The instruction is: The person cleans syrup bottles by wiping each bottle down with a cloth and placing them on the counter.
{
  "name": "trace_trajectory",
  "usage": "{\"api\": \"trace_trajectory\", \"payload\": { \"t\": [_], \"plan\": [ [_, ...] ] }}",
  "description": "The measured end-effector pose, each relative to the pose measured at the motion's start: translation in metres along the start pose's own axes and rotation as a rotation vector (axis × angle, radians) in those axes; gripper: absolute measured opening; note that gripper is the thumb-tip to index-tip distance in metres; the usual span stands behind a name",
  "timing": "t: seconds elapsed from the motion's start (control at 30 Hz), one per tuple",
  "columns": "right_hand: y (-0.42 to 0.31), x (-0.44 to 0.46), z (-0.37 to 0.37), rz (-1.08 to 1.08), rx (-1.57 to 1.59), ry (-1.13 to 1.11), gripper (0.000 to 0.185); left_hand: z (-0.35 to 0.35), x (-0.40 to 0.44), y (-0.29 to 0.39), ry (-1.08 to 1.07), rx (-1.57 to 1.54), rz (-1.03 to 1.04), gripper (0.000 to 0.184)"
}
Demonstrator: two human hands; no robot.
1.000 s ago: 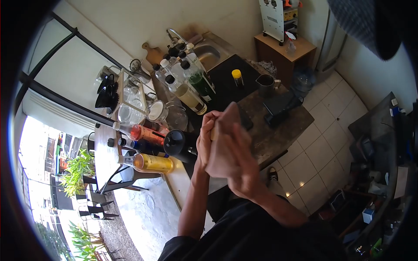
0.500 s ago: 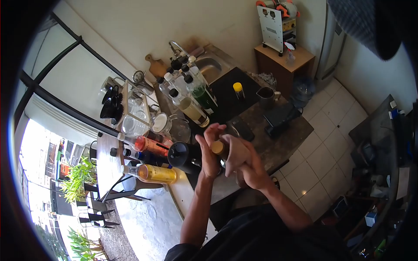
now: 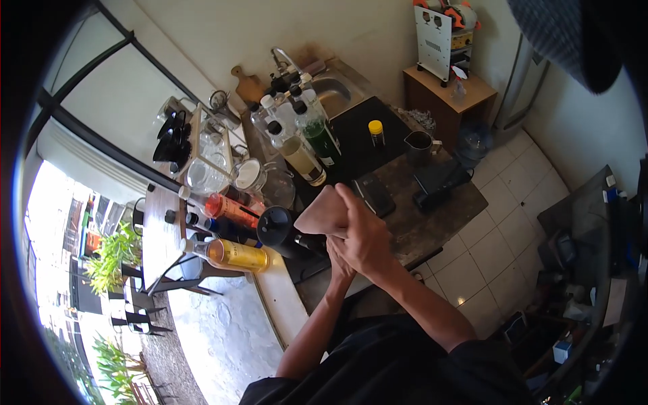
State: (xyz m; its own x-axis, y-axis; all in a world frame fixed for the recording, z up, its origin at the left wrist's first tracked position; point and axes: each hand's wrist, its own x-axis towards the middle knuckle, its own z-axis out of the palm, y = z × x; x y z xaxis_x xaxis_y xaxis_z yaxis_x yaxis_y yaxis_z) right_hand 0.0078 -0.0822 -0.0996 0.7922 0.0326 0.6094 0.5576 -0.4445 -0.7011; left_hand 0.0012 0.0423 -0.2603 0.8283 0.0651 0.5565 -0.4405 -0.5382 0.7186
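Note:
A pinkish-beige cloth [image 3: 324,216] is in my right hand [image 3: 366,239], whose fingers close round its edge. Tucked just below is my left hand [image 3: 341,262], its fingers mostly hidden behind the right hand and cloth. Whatever lies between the two hands is covered from view. Left of the hands stands a black cylindrical container with a round lid [image 3: 275,228], near the cloth. A dark flat device [image 3: 375,196] rests on the counter just beyond my right hand.
Several bottles, including a green one [image 3: 317,138], stand ahead by the sink [image 3: 337,94]. A yellow bottle [image 3: 233,255] and a red bottle [image 3: 233,210] are at left. A yellow-capped jar [image 3: 376,133], a metal pitcher [image 3: 418,142] and a black stand [image 3: 435,182] occupy the counter [image 3: 452,206].
My right hand and the cloth have swung up and left, over my left hand. The round gold-brown top seen between the hands is now hidden. The camera view has shifted slightly.

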Motion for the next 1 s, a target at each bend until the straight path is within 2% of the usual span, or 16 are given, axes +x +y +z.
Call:
{"api": "trace_trajectory", "payload": {
  "t": [0.07,0.13,0.23,0.33,0.37,0.43,0.5,0.6,0.67,0.7,0.8,0.83,0.87,0.9,0.97,1.0],
  "plan": [
    [0.006,-0.006,-0.007,0.031,0.297,0.008,0.083,0.003,-0.011,-0.011,0.031,0.120,0.108,0.062],
    [0.016,-0.017,-0.014,0.088,0.366,-0.069,0.084,0.007,-0.022,-0.021,0.041,0.202,0.187,0.063],
    [0.030,-0.027,-0.019,0.094,0.402,-0.154,0.077,-0.001,-0.021,-0.001,-0.321,-0.201,-0.055,0.071],
    [0.029,-0.040,-0.022,0.143,0.348,-0.201,0.074,-0.002,-0.017,0.032,-0.332,-0.064,0.004,0.082],
    [0.026,-0.041,-0.022,0.138,0.289,-0.170,0.072,-0.001,-0.019,0.023,-0.377,0.020,0.033,0.098],
    [0.015,-0.042,-0.025,0.118,0.234,-0.155,0.071,0.034,-0.063,-0.050,-0.270,0.083,0.042,0.103],
    [-0.003,-0.049,-0.037,0.205,-0.030,-0.202,0.061,0.043,-0.073,-0.057,-0.160,0.149,0.052,0.109],
    [0.001,-0.067,-0.052,0.289,-0.028,-0.252,0.056,0.023,-0.051,0.009,-0.078,0.087,-0.127,0.109],
    [0.021,-0.072,-0.066,0.301,0.033,-0.258,0.052,0.021,-0.040,0.021,-0.164,-0.085,-0.452,0.107],
    [0.023,-0.065,-0.071,0.398,0.222,-0.246,0.052,0.022,-0.043,0.017,-0.227,-0.040,-0.537,0.106],
    [0.010,-0.046,-0.063,0.681,0.530,-0.301,0.052,0.031,-0.050,0.008,-0.203,0.011,-0.372,0.104],
    [0.013,-0.046,-0.049,0.338,0.241,-0.245,0.053,0.033,-0.050,0.003,-0.197,0.005,-0.298,0.099],
    [0.015,-0.047,-0.033,0.172,0.095,-0.231,0.054,0.036,-0.051,-0.001,-0.213,-0.005,-0.305,0.099],
    [0.018,-0.049,-0.018,0.011,-0.058,-0.192,0.054,0.036,-0.050,-0.003,-0.193,-0.262,-0.353,0.089],
    [0.024,-0.058,0.011,0.119,0.086,-0.002,0.058,0.032,-0.053,-0.011,-0.169,-0.521,-0.416,0.078],
    [0.033,-0.061,0.015,0.125,0.083,-0.009,0.058,0.029,-0.053,-0.020,-0.278,-0.331,-0.374,0.070]
  ]
}}
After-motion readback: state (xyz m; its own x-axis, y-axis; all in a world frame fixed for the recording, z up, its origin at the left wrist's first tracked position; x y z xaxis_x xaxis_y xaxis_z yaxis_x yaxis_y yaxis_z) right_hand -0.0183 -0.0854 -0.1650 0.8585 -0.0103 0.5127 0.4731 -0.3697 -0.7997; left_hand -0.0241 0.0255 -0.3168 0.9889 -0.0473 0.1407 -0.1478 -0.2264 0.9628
